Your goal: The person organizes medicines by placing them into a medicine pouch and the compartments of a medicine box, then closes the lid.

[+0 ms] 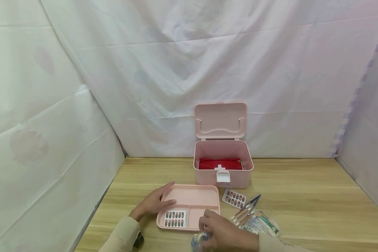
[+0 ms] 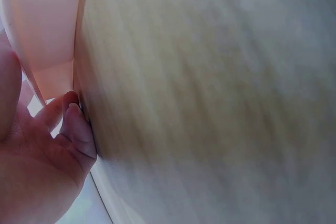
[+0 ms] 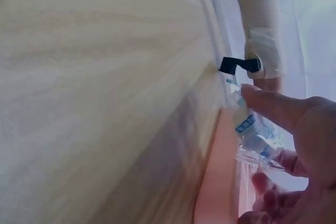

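Observation:
My left hand [image 1: 154, 202] holds the left side of a pink divided tray [image 1: 195, 193], its thumb reaching over the rim. In the left wrist view, the fingers [image 2: 79, 129] are bent against the tray's outer wall, low by the table. A blister pack of capsules [image 1: 175, 218] lies in the tray's front left compartment. At the tray's front right, my right hand [image 1: 222, 231] pinches a small clear plastic packet [image 3: 247, 125] with blue print. Something round and pale shows inside that packet in the head view.
Behind the tray stands an open pink first-aid box [image 1: 204, 177] with a red pouch [image 1: 218, 163] inside. On the table to the right lie another capsule blister pack [image 1: 234, 198], a bag of thin brown sticks [image 1: 244, 214] and flat printed packets [image 1: 263, 224]. White cloth [image 1: 163, 87] hangs around.

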A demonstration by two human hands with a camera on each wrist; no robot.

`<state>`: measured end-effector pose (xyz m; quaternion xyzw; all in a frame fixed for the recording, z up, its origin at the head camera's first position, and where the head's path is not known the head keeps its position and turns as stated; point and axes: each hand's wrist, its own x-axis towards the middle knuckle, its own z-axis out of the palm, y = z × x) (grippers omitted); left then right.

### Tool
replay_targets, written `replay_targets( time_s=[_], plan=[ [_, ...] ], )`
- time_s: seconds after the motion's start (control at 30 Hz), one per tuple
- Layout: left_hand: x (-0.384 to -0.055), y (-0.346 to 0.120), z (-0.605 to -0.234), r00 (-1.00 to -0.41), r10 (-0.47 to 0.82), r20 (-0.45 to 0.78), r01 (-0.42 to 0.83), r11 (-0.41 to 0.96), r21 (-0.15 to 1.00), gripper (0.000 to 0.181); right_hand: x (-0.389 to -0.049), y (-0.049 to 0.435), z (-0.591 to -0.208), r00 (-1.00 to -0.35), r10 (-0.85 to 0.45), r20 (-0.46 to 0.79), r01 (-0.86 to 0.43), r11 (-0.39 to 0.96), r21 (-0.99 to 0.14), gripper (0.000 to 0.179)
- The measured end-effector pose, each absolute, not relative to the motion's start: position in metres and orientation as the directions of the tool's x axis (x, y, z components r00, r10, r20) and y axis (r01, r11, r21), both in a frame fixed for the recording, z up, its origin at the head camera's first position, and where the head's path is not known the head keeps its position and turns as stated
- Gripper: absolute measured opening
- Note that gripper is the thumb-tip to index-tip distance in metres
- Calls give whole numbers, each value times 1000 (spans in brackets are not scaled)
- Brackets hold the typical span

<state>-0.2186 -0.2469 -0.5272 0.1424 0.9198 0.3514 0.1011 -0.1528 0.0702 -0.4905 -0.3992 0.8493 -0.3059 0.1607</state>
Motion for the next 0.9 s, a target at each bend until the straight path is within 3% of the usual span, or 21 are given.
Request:
replay_targets(
  time_s=[0.27,0.43,0.73,0.9],
  plan=[
    [-217,-246,-526,-940,328,-91,184,715,675,79,-167,70,-494,-689,-724,10,-471,438,-766,34],
    [-216,-245,-527,-939,330,-95,181,711,679,79,-173,71,-494,-739,-672,-55,-304,405,-862,32],
    [-217,-246,-527,-940,327,-101,174,712,680,79,-199,70,-485,-846,-529,-68,-180,404,-897,29],
    [-217,-246,-527,-940,328,-96,182,719,671,78,-213,68,-484,-870,-493,-28,-210,422,-882,29]
  ],
)
